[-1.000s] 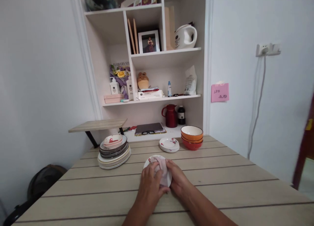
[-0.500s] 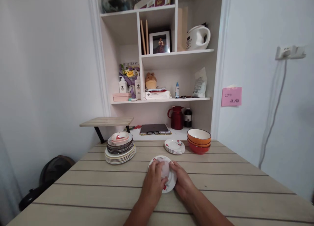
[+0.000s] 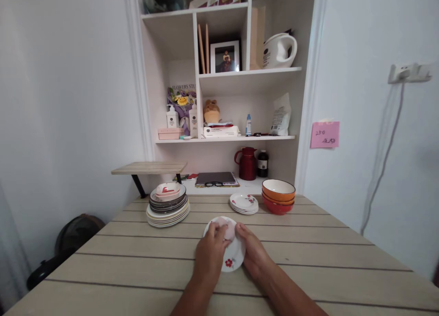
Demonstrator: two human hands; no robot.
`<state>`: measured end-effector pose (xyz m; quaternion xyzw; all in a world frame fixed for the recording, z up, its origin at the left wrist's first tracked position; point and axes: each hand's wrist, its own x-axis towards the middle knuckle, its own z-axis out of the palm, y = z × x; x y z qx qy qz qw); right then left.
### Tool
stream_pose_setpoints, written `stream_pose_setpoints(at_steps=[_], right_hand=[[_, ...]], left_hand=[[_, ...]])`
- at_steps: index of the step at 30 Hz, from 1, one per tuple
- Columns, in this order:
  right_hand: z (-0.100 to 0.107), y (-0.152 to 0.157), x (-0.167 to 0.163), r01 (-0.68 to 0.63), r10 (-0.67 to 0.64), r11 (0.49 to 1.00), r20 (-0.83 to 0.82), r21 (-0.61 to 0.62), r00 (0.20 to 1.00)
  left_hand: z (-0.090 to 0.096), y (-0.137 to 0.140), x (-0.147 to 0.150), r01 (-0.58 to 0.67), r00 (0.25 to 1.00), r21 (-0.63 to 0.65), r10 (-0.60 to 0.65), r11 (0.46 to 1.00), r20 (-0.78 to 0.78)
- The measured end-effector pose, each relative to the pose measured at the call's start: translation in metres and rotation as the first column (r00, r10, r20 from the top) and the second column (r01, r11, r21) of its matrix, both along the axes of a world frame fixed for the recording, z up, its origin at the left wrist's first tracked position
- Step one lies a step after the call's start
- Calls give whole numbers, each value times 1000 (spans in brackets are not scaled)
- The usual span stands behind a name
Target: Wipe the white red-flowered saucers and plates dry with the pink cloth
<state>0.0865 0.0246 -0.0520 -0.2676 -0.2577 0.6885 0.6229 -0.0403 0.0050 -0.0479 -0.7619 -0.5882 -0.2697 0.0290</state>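
A small white plate (image 3: 236, 252) with red flowers is tilted up above the table in front of me. My right hand (image 3: 253, 252) grips its right rim, thumb on the face and fingers behind. My left hand (image 3: 211, 252) presses a pale pinkish cloth (image 3: 229, 230) against the upper part of the plate's face, its fingers curled over the cloth. Beyond the hands lies a short stack of matching flowered plates (image 3: 244, 202). To its right stand several nested orange and red bowls (image 3: 278, 196).
A tall stack of plates (image 3: 168, 220) topped by small square dishes (image 3: 168, 190) stands at the left, before a raised wooden shelf (image 3: 149, 168). Behind the table are a laptop (image 3: 216, 178), glasses (image 3: 214, 184), a red jug (image 3: 247, 164) and a dark bottle (image 3: 262, 164).
My left hand and the cloth have shifted slightly up and left across the plate, uncovering the red flower near its lower edge. My right hand keeps its grip on the rim.
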Motion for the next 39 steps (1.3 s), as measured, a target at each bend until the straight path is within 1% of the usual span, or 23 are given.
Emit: stream_pose_setpoints(at_steps=[2,4,5,7,10,12,15,17,21,24,26,30,35,39], right_hand=[[-2,1,0,33,-33,999,5,-13,999],[-2,3,2,69,-70,997,-5,-44,998],[-2,5,3,85,-85,995,-13,-57,996],[0,6,5,104,-106,992,-21,-72,994],[3,6,6,101,-102,992,-1,-75,995],[5,3,5,65,-63,996,27,-61,998],[8,-3,2,-6,7,1000,73,-18,997],[9,-5,0,-27,27,1000,92,-1,995],[9,-4,-1,31,-30,1000,86,-5,996],[6,0,-1,78,-75,996,71,-47,995],[4,2,0,107,-103,992,57,-65,993],[3,4,2,149,-146,988,59,-38,987],[7,0,3,65,-62,997,95,-30,994],[7,-1,2,40,-39,999,127,-4,991]], left_hand=[[1,1,-2,-79,997,4,79,997,-11],[2,-1,-3,-80,996,-11,80,997,-30],[2,-3,-3,-54,998,-22,53,998,-42],[2,-8,-1,51,997,-46,-54,998,-62],[4,-16,4,227,969,-83,-233,970,-82],[5,-19,7,271,957,-95,-278,958,-83],[6,-19,6,260,960,-94,-268,961,-83],[6,-16,5,214,971,-86,-221,973,-94],[4,-11,8,50,992,-66,-57,997,-117],[3,-11,13,-12,989,-71,2,997,-149],[3,-13,16,-1,985,-69,-11,998,-174],[1,-17,17,100,974,-74,-113,992,-194],[0,-16,12,175,972,-67,-183,982,-147],[2,-13,7,180,978,-92,-188,979,-88]])
